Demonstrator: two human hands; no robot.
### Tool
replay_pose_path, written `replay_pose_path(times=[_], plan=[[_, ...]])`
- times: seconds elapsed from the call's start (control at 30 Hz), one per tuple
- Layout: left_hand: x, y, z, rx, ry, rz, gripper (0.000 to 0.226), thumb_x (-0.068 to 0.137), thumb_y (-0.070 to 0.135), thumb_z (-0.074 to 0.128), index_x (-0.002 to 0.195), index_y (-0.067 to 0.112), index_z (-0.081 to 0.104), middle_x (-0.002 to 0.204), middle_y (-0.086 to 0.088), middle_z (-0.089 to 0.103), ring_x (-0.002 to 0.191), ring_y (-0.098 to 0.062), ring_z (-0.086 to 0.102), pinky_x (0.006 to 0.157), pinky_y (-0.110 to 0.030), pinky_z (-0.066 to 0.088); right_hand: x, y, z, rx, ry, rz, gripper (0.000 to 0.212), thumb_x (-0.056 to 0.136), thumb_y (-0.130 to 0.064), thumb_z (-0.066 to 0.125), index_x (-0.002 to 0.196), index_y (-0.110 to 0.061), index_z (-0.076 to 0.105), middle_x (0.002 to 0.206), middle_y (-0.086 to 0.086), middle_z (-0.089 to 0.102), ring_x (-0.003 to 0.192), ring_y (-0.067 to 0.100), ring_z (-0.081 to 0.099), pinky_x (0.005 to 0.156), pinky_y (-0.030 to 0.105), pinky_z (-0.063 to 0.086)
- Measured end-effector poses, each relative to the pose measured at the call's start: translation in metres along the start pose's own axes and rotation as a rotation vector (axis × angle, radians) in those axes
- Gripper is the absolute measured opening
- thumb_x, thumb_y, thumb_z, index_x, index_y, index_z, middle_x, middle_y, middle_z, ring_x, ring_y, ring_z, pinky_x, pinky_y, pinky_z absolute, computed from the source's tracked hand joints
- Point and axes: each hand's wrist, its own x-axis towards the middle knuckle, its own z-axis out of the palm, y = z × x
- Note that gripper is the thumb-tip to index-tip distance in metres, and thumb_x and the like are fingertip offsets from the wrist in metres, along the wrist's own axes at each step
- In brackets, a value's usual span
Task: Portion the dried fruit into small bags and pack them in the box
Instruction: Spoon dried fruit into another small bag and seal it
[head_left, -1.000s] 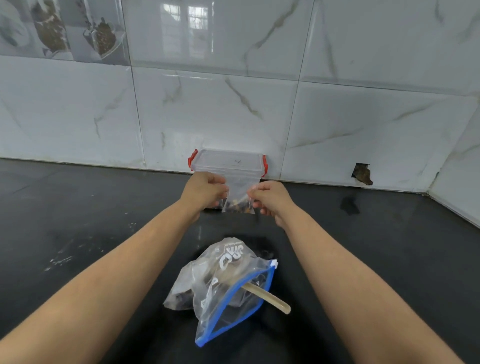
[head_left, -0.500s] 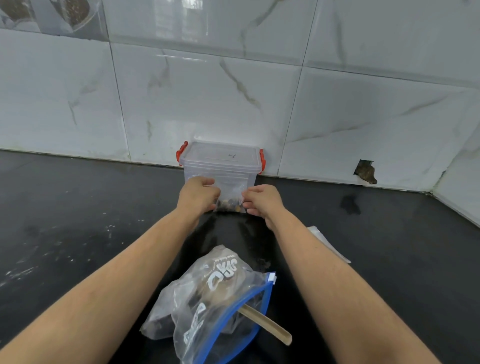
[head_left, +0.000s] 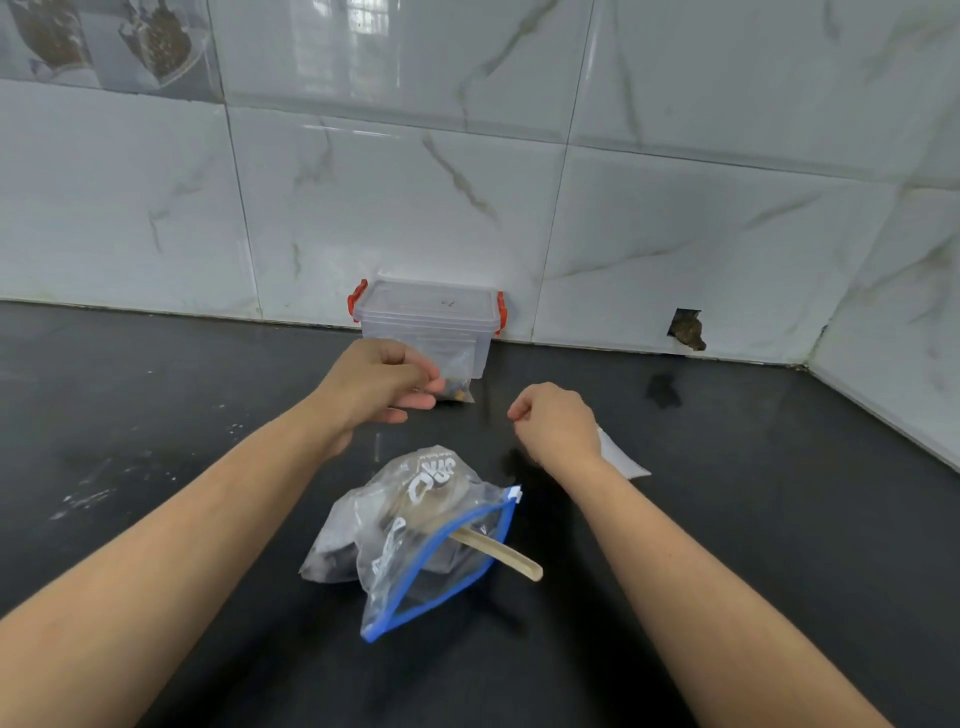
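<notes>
A small clear bag (head_left: 459, 382) with dried fruit in its bottom hangs just in front of the box, pinched at its left side by my left hand (head_left: 382, 382). My right hand (head_left: 556, 423) is off the bag, to its right and nearer me, fingers curled with nothing in them. The clear plastic box (head_left: 428, 325) with red clips and its lid on stands against the tiled wall. In front of me lies a large zip bag (head_left: 415, 535) with a blue edge, its mouth open, holding dried fruit. A wooden scoop handle (head_left: 498, 553) sticks out of it.
A flat pile of small clear bags (head_left: 621, 460) lies on the black counter (head_left: 753, 493) behind my right wrist. The tiled wall runs along the back and turns in at the right corner. A broken hole (head_left: 687, 330) shows low in the wall.
My right hand has let go of the small bag and pulled back to the right. The left hand alone keeps hold of the bag in front of the box.
</notes>
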Motion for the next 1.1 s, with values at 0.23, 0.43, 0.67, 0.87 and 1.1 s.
replay_pose_path(times=[0.23,0.43,0.67,0.87,1.1], plan=[[-0.030,0.006,-0.011,-0.014,0.064,0.091,0.014,0.088,0.008,0.054,0.090,0.012,0.067,0.086,0.002,0.075,0.067,-0.003,0.068,0.066,-0.025,0.046,-0.042,0.031,-0.015,-0.225,-0.056,0.121,0.043,0.078,-0.042,0.069,0.113,-0.018,0.062,0.115,0.003,0.061,0.105,0.025,0.058,0.072,0.031,0.046],[-0.035,0.006,-0.005,0.130,0.022,0.123,0.015,0.087,0.006,0.054,0.086,0.012,0.068,0.089,0.000,0.075,0.066,-0.001,0.068,0.068,-0.027,0.047,-0.048,0.036,-0.012,-0.170,0.005,0.188,0.008,0.078,-0.007,0.058,0.076,-0.014,0.053,0.079,0.005,0.055,0.068,0.025,0.051,0.046,0.023,0.029],[-0.039,0.004,-0.008,0.136,0.017,0.133,0.016,0.088,0.007,0.053,0.088,0.013,0.068,0.090,0.003,0.075,0.069,-0.002,0.069,0.067,-0.024,0.048,-0.055,0.034,-0.024,-0.039,0.080,0.226,0.012,0.083,-0.026,0.061,0.079,-0.019,0.069,0.082,0.003,0.066,0.072,0.024,0.058,0.056,0.025,0.041],[-0.041,-0.010,-0.005,0.065,0.043,0.149,0.018,0.088,0.005,0.054,0.085,0.016,0.068,0.086,0.004,0.075,0.067,-0.004,0.068,0.065,-0.024,0.047,-0.068,0.044,-0.012,-0.196,0.178,0.217,0.015,0.084,-0.025,0.058,0.088,-0.023,0.072,0.098,0.000,0.065,0.090,0.024,0.059,0.073,0.031,0.044],[-0.041,-0.022,0.001,-0.029,0.099,0.161,0.018,0.089,0.005,0.055,0.084,0.016,0.068,0.082,0.004,0.075,0.068,-0.007,0.069,0.067,-0.028,0.048,-0.073,0.041,-0.010,-0.280,0.348,0.104,0.024,0.090,-0.020,0.048,0.086,-0.023,0.071,0.087,-0.002,0.065,0.081,0.022,0.058,0.066,0.031,0.033]])
